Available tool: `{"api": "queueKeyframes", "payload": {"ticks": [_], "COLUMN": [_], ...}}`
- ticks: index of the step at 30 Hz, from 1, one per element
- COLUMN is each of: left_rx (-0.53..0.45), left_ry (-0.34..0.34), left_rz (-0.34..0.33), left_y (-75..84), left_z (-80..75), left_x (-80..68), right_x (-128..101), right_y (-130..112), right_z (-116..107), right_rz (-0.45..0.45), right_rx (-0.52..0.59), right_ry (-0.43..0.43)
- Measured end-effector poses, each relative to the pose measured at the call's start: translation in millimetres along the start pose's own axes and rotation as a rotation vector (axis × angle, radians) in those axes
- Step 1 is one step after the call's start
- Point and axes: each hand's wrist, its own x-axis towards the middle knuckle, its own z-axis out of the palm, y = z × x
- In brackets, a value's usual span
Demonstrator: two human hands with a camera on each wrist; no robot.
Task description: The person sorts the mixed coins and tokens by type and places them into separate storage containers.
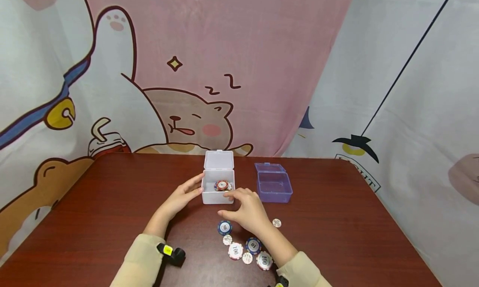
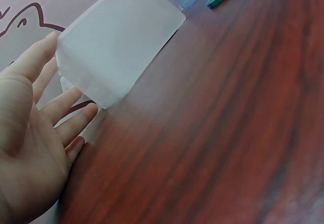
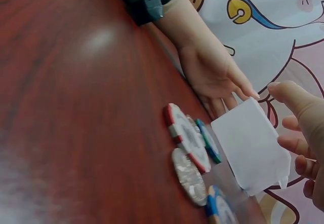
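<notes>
The white box (image 1: 218, 198), lid raised, stands on the table (image 1: 112, 195) just below the head view's middle, chips (image 1: 222, 186) inside. The left hand (image 1: 181, 199), fingers spread, touches its left side; the right hand (image 1: 247, 206) (thumb and fingers apart) is at its front right edge. Loose chips (image 1: 253, 246) lie lower centre.

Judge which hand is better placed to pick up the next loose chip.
Probably the right hand: it is nearer the loose chips, while the left hand touches the white box.
</notes>
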Motion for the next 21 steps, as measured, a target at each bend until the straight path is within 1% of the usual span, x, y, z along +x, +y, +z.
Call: {"api": "queueKeyframes", "payload": {"ticks": [3, 10, 16, 21], "left_rx": [0.006, -0.006, -0.004, -0.007], "left_ry": [-0.001, 0.001, -0.001, -0.005], "left_rz": [0.004, 0.029, 0.019, 0.021], "left_y": [0.6, 0.0, -0.1, -1.5], "left_z": [0.1, 0.2, 0.4, 0.2], "left_x": [-0.4, 0.3, 0.1, 0.5], "right_x": [-5, -15, -22, -26], "right_y": [-1, -2, -2, -2], "right_z": [2, 4, 5, 7], "right_rz": [0.006, -0.023, 0.011, 0.038], "right_rx": [-0.016, -0.032, -0.027, -0.028], "right_ry": [-0.016, -0.042, -0.111, -0.147]}}
